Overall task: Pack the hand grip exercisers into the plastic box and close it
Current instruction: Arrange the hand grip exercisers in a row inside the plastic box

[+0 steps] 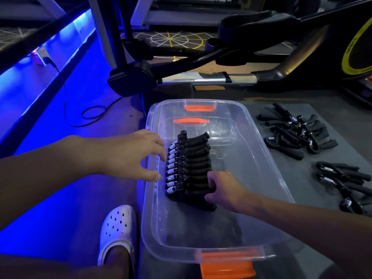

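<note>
A clear plastic box [267,158] with orange latches lies open on the floor in the middle of the head view. Inside it, against the left wall, stands a neat row of several black hand grip exercisers [189,166] with silver springs. My left hand [134,156] hovers over the box's left rim beside the springs, fingers spread and relaxed, holding nothing. My right hand [225,190] reaches into the box, and its fingers touch the handles at the near end of the row. More exercisers lie loose on the mat to the right in a far heap [298,131] and a near group [342,182].
A grey mat [302,178] lies under the box and the loose grips. My foot in a white clog [117,228] is at the box's near left corner. An exercise machine frame [201,77] stands behind the box. A black cable [88,111] runs over the blue-lit floor at left.
</note>
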Demonstrator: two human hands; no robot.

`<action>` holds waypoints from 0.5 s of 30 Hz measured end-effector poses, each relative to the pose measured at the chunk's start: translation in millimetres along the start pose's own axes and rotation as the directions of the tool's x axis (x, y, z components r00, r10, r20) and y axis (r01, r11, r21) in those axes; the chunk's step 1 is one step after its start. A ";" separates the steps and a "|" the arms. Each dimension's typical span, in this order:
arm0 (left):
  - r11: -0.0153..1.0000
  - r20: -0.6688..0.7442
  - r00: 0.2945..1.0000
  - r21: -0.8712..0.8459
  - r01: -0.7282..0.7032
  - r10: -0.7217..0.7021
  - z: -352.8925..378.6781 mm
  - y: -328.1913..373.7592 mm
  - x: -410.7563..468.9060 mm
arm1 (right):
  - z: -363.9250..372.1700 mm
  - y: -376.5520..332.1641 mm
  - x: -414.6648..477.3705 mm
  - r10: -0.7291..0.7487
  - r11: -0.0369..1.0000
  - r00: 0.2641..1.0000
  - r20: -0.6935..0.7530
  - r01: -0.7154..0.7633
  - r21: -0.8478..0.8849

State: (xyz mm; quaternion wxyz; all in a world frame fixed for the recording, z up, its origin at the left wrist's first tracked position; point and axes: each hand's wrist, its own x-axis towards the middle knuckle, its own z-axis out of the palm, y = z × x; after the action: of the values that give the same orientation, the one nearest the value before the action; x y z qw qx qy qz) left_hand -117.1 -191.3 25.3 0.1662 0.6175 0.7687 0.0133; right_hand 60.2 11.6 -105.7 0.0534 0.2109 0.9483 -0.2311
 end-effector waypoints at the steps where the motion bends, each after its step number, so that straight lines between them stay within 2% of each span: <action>1: 1.000 0.000 1.000 0.001 -0.002 0.002 -0.2 -0.2 0.6 | 0.1 0.3 0.6 0.003 1.000 1.000 -0.010 -0.003 -0.005; 7: 1.000 0.002 1.000 0.003 -0.006 0.006 0.2 -0.3 0.2 | -2.7 -0.4 -0.8 -0.059 0.995 0.998 0.013 0.060 -0.080; 15: 1.000 0.008 1.000 -0.005 0.010 -0.010 1.3 0.6 -0.7 | -0.5 -4.3 3.4 -0.083 0.995 0.997 0.009 0.083 -0.051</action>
State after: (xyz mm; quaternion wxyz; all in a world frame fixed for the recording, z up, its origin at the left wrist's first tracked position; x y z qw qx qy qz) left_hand -116.1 -192.1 24.4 0.1710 0.6135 0.7709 0.0119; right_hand 55.3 9.7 -104.1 0.0523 0.1692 0.9617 -0.2093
